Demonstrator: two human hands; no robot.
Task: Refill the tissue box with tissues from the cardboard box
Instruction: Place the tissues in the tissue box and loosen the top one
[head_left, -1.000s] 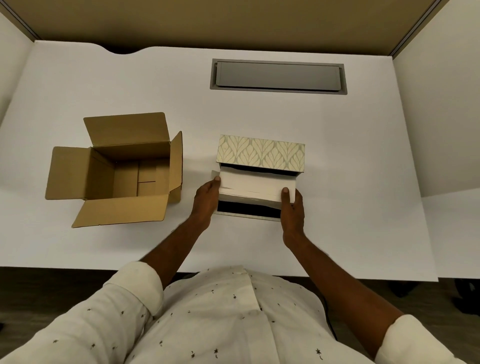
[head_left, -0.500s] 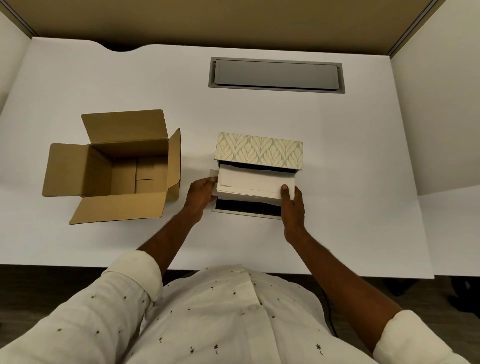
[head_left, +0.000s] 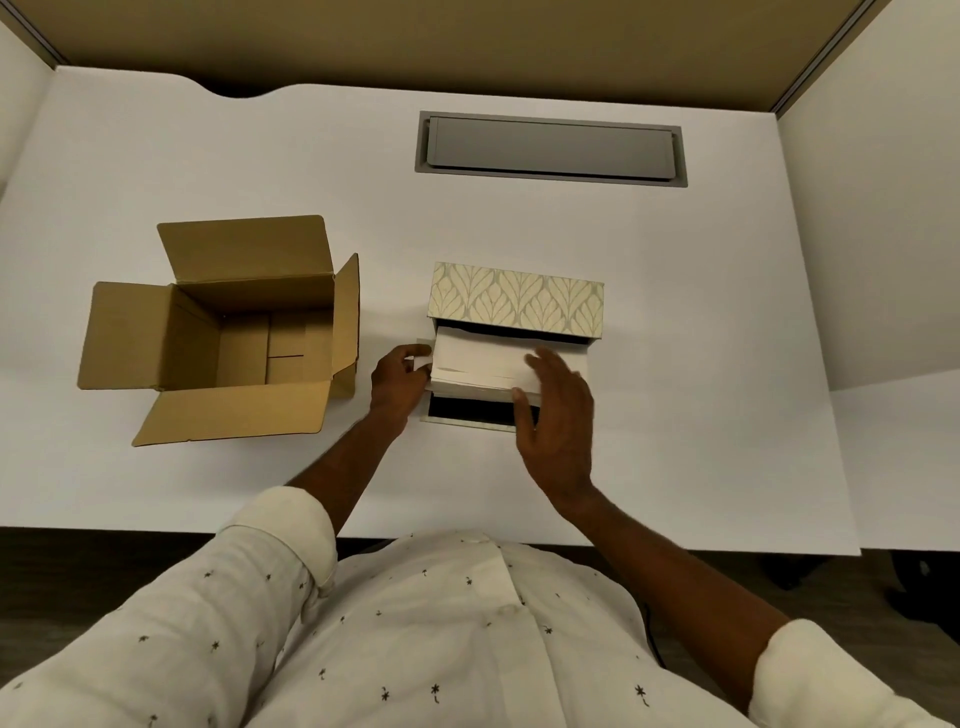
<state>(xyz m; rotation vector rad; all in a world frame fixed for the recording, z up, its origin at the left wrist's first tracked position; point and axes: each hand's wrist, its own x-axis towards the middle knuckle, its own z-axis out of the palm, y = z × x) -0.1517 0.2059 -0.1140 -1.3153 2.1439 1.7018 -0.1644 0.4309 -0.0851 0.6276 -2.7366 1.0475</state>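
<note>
The tissue box (head_left: 514, 299), patterned with pale leaves, lies open in the middle of the white table, its dark inside showing at the near edge. A white stack of tissues (head_left: 480, 366) sits in the opening, tilted slightly. My left hand (head_left: 397, 382) pinches the stack's left end. My right hand (head_left: 558, 415) rests over the stack's right part, fingers spread, thumb at its near edge. The brown cardboard box (head_left: 223, 332) stands to the left with its flaps open, and no tissues show inside it.
A grey cable hatch (head_left: 550, 148) is set into the table (head_left: 701, 364) at the back. Partition walls rise behind and at both sides. The table's near edge runs just in front of my body.
My right hand has slid left from the stack's right end onto its top, fingers spreading. My left hand has closed further around the left end. The stack sits a little lower.
</note>
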